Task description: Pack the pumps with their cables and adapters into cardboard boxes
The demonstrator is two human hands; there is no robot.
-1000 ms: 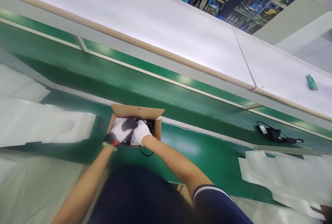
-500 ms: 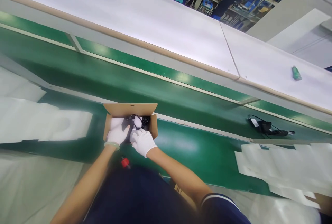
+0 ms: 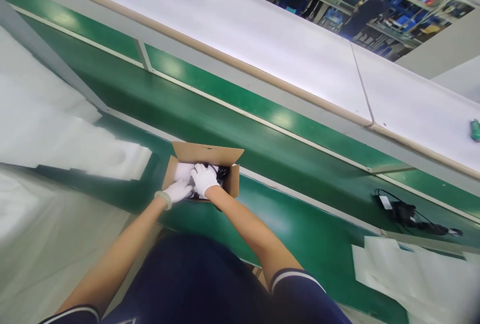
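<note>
An open cardboard box stands on the green work surface in front of me, its flaps folded out. Inside are a white lining, a bundled black cable and a dark object mostly hidden under my hands. My right hand, in a white glove, lies over the contents with its fingers stretched out and pressing down. Beside it, my gloved left hand reaches over the near left wall, fingers extended against the contents; its fingertips are partly covered.
White foam sheets are stacked at left, and more sheets lie at right. A black corded device rests on the green surface. Above runs a long white shelf, with a green item at its right.
The view has shifted, and the box appears farther right. My right hand has moved from the near side onto the contents. The dark object in my left hand has gone down into the box.
</note>
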